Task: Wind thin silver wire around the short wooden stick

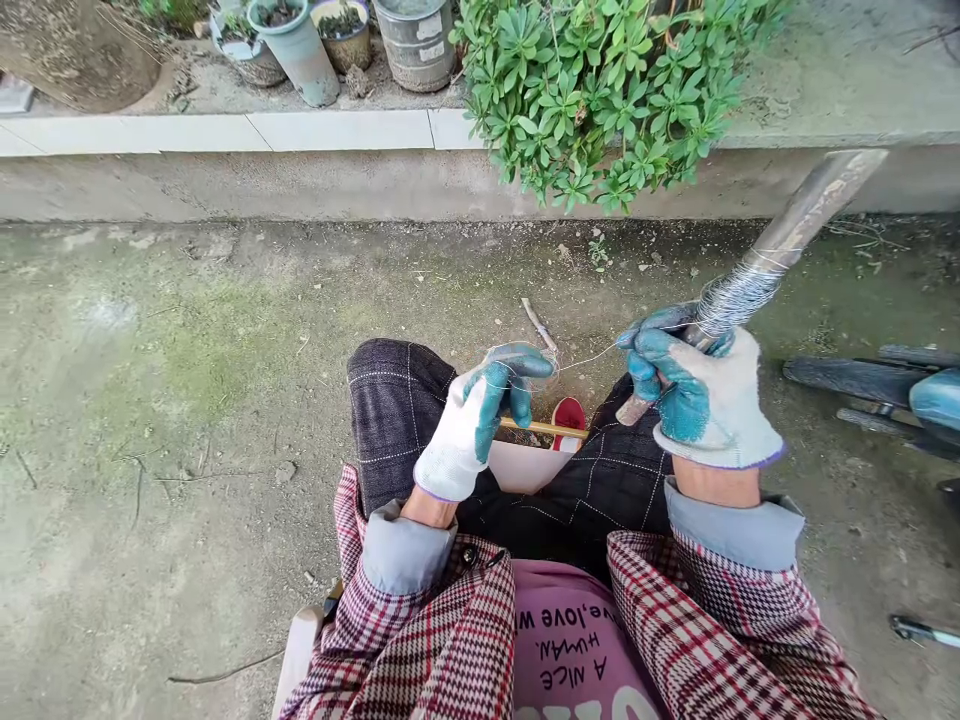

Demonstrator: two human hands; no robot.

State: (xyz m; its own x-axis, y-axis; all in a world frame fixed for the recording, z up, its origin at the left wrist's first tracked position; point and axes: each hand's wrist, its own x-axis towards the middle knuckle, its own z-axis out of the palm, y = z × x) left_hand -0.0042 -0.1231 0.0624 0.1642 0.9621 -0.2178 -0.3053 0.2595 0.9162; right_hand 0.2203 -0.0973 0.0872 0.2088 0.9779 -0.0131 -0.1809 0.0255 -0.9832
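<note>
My right hand (705, 395), in a white glove with teal coated fingers, is wrapped round a wooden stick (821, 205). The stick slants from above my right knee up to the upper right. Thin silvery wire (739, 296) is wound in many turns round its middle, just above my fist. A single strand runs across the gap between my hands, over my lap. My left hand (480, 415), gloved the same way, has its fingers bent together on the strand, with a loose loop around the fingertips. Its exact pinch point is partly hidden.
Beyond my knees runs a low concrete ledge (225, 185) with several plant pots (300, 50) and a leafy bush (600, 100). A twig (538, 325) lies on the dirt ahead. Dark wheels (855, 378) stand at the right. A yellowish rod (544, 428) shows between my legs.
</note>
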